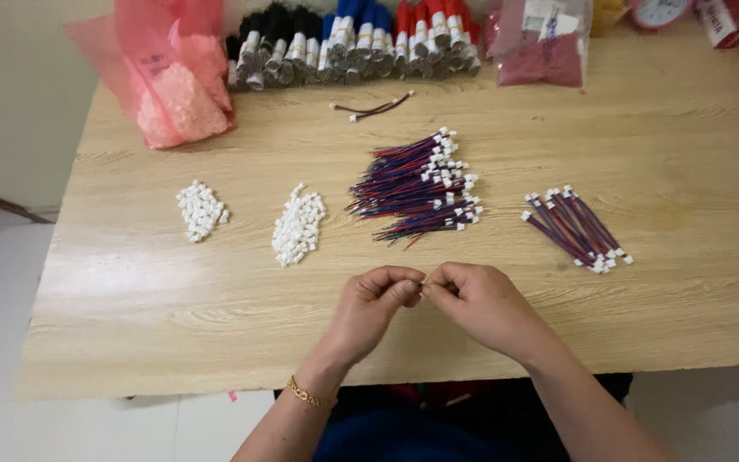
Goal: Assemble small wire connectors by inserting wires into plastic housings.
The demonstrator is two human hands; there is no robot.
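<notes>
Fingertips (412,287) of left hand (369,308) and right hand (481,304) pinched together, tiny held item hidden, wooden table (215,325)

- Wooden table (130,308), light grain, one long edge toward the person.
- Two small heaps of white plastic connectors: left heap (201,210), right heap (298,226), near each other.
- Large bundle of red and blue wires (416,188) with white plugs, centre.
- Smaller wire bundle (576,227), well to the right.
- Single loose wire (374,107) near the far edge.
- Pink plastic bag (173,77), far left corner.
- Row of wire rolls (357,43), black, blue and red, along the far edge.
- Packet of red granules (542,53), far right.
</notes>
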